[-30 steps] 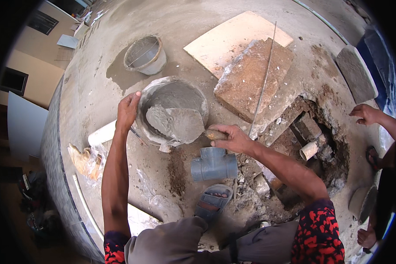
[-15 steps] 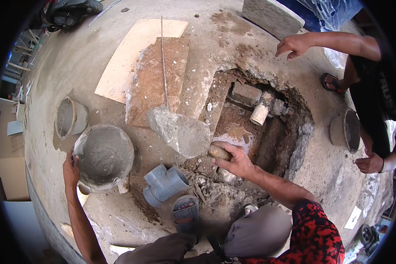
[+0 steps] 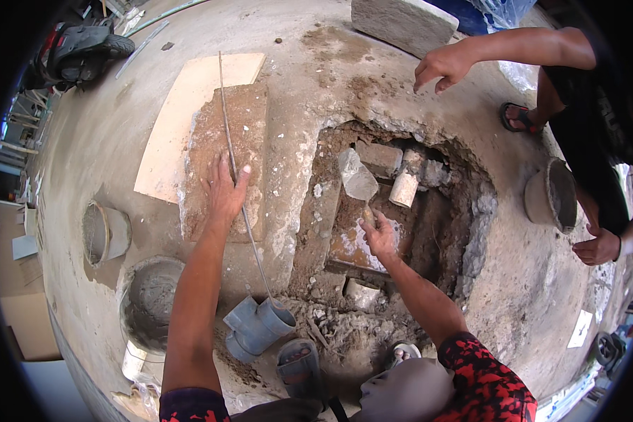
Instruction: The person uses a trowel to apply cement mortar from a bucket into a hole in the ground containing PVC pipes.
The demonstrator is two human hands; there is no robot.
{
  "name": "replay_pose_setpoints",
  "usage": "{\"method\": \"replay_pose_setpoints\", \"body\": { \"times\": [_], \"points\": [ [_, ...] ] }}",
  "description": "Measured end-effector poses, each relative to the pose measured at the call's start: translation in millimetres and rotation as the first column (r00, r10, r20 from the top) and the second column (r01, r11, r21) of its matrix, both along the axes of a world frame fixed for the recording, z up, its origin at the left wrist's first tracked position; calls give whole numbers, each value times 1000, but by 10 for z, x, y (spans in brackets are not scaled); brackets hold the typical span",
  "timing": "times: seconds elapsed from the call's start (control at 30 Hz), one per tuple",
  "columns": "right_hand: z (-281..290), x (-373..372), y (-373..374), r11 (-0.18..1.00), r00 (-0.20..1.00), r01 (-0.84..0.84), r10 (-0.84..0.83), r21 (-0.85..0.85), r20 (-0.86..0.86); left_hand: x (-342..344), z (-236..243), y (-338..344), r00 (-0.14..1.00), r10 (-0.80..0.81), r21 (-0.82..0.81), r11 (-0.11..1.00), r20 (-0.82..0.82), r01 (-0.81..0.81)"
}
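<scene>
My left hand [image 3: 224, 190] rests with fingers spread on a broken brown slab [image 3: 211, 123], beside a long thin rod [image 3: 253, 246]. My right hand [image 3: 378, 235] grips the wooden-handled trowel [image 3: 359, 179], its grey blade down inside the broken hole [image 3: 429, 232], near a brick-like block [image 3: 380, 156] and a short white pipe [image 3: 404, 188]. The bucket of grey mortar [image 3: 151, 295] stands at lower left, partly behind my left arm. A grey pipe tee [image 3: 257, 327] lies below the rod, near my sandalled foot.
A co-worker [image 3: 591, 141] crouches at right, one hand above the hole's far edge, beside another bucket [image 3: 548, 197]. A second bucket [image 3: 107, 232] stands left, near a pale board [image 3: 162, 162]. A stone slab [image 3: 401, 24], blue plastic and a scooter [image 3: 81, 53] lie farther back.
My left hand has left the mortar bucket for the slab. The loaded trowel has moved from the bucket forward into the hole. The view has swung toward the right.
</scene>
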State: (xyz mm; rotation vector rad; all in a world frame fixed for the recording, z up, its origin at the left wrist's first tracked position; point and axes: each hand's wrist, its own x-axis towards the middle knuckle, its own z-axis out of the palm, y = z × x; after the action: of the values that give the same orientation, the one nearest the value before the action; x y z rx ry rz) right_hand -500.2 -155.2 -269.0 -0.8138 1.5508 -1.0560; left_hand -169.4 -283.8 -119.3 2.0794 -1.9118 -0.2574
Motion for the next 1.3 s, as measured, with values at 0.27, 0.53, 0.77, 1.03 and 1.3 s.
{"method": "replay_pose_setpoints", "body": {
  "times": [0.27, 0.53, 0.77, 1.03, 1.3],
  "points": [
    [-271, 652, -642, 924, 849, 242, -349, 296, 397, -65, -258, 48, 997, 64, -142, 988, 33, -59],
    [-59, 1224, -1030, 838, 466, 337, -545, 429, 698, -3, -205, 50, 994, 72, -106, 992, 87, -62],
    [-182, 1291, -1320, 799, 417, 373, -599, 471, 684, -58, -196, 51, 994, 80, -108, 991, 69, -72],
    [221, 912, -2123, 713, 342, 422, -697, 560, 630, -45, -192, 52, 993, 81, -96, 993, 88, -73],
    [128, 157, -1690, 844, 233, 127, -535, 520, 812, -15, -181, 43, 993, 80, -105, 992, 92, -70]
  ]
}}
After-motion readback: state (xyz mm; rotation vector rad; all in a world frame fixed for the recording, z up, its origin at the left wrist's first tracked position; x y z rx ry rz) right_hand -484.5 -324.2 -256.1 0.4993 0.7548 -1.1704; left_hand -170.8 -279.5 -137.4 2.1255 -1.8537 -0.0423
